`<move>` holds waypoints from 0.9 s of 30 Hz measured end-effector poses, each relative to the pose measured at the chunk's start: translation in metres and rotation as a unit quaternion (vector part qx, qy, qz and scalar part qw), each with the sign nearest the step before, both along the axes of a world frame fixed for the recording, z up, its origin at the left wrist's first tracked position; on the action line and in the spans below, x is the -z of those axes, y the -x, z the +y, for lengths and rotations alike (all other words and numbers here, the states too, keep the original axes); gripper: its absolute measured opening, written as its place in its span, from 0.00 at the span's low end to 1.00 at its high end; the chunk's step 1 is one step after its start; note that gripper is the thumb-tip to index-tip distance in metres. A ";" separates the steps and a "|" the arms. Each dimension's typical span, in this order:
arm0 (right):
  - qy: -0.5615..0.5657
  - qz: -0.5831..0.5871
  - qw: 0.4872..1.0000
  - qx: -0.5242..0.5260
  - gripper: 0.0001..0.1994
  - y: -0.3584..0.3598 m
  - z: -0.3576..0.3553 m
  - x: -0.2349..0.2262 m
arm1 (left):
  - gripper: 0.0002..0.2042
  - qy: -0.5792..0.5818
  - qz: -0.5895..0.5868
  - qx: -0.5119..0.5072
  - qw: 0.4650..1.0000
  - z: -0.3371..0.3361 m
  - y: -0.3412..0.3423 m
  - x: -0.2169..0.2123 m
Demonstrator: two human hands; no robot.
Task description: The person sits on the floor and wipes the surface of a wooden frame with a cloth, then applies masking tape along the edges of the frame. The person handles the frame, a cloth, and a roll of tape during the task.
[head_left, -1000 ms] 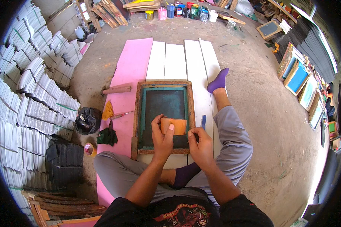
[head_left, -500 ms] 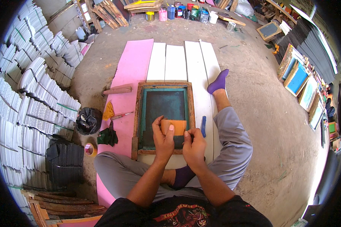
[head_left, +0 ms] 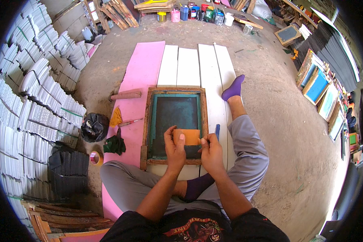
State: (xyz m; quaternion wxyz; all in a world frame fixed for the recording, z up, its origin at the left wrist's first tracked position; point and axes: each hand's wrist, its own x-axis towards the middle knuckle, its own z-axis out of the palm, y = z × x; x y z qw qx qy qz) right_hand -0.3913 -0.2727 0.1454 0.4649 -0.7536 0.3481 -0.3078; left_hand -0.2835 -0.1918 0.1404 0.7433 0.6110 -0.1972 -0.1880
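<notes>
A wooden-framed printing screen (head_left: 175,92) with dark green mesh lies flat on white boards (head_left: 188,66) in front of me. An orange wooden squeegee block (head_left: 188,136) rests on the near part of the mesh. My left hand (head_left: 174,148) grips its left end, thumb on top. My right hand (head_left: 212,153) holds its right end at the frame's near right corner. A blue pen-like stick (head_left: 217,131) lies just right of the frame. My legs in grey trousers and purple socks (head_left: 233,88) flank the screen.
A pink foam sheet (head_left: 142,72) lies left of the boards, with a wooden bar (head_left: 126,95), yellow cloth (head_left: 116,117), red-handled tool (head_left: 129,122), dark rag (head_left: 115,144), black bag (head_left: 94,126) and tape roll (head_left: 95,157). Stacked white pieces line the left. Paint cans (head_left: 189,13) stand far back; framed screens (head_left: 316,86) lean at right.
Both hands have drawn the orange block a little toward me along the mesh; my right hand has slid closer to the block's right end.
</notes>
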 end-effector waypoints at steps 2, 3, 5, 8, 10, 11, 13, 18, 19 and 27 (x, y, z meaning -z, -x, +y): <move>-0.047 -0.026 0.999 -0.009 0.10 0.001 0.002 -0.002 | 0.22 -0.011 -0.016 -0.014 1.000 -0.001 -0.002 0.006; -0.068 -0.040 0.997 -0.009 0.10 0.003 0.003 -0.002 | 0.22 -0.017 -0.023 -0.020 0.999 -0.001 -0.002 0.008; -0.104 -0.066 0.992 -0.004 0.11 0.006 0.006 0.001 | 0.22 -0.015 -0.014 -0.020 1.000 -0.002 -0.002 0.007; -0.088 -0.093 0.992 0.019 0.12 0.004 0.009 0.001 | 0.22 -0.013 -0.011 -0.024 1.000 -0.003 0.000 0.002; -0.044 -0.092 0.994 0.035 0.13 0.000 0.013 0.000 | 0.22 -0.018 -0.021 -0.025 0.999 -0.004 0.000 0.001; -0.015 -0.083 0.996 0.043 0.13 -0.003 0.015 -0.001 | 0.22 -0.024 -0.030 -0.025 0.999 -0.003 -0.001 0.002; 0.035 -0.076 0.995 0.061 0.12 -0.008 0.019 0.000 | 0.23 -0.033 -0.045 -0.027 0.998 -0.003 -0.001 0.003; 0.062 -0.046 0.994 0.082 0.08 -0.012 0.022 -0.002 | 0.23 -0.034 -0.048 -0.035 0.998 -0.003 -0.001 0.003; 0.064 -0.033 0.994 0.080 0.07 -0.013 0.021 -0.003 | 0.23 -0.032 -0.048 -0.035 0.998 -0.002 -0.002 0.005; -0.050 -0.031 0.997 0.041 0.06 -0.009 0.004 0.010 | 0.20 -0.015 -0.018 -0.013 1.000 0.002 -0.002 0.012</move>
